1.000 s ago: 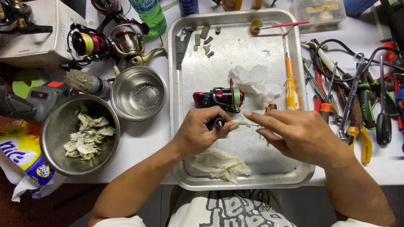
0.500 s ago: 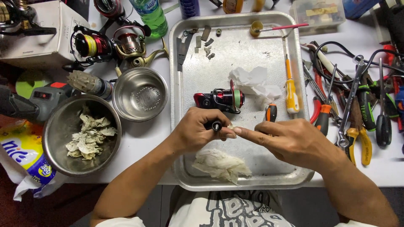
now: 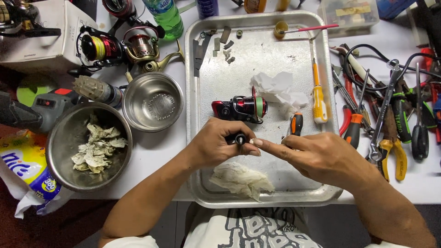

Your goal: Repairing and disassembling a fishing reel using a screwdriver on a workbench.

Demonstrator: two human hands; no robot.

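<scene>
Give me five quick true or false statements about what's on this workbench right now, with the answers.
1. The left hand pinches a small dark part. True.
2. The red and black fishing reel lies inside the metal tray. True.
3. The smaller steel bowl is full of crumpled paper. False: it holds only tiny bits; the paper is in the bigger bowl.
4. The yellow screwdriver is in the right hand. False: it lies on the tray.
5. A soiled tissue lies below the hands. True.
</scene>
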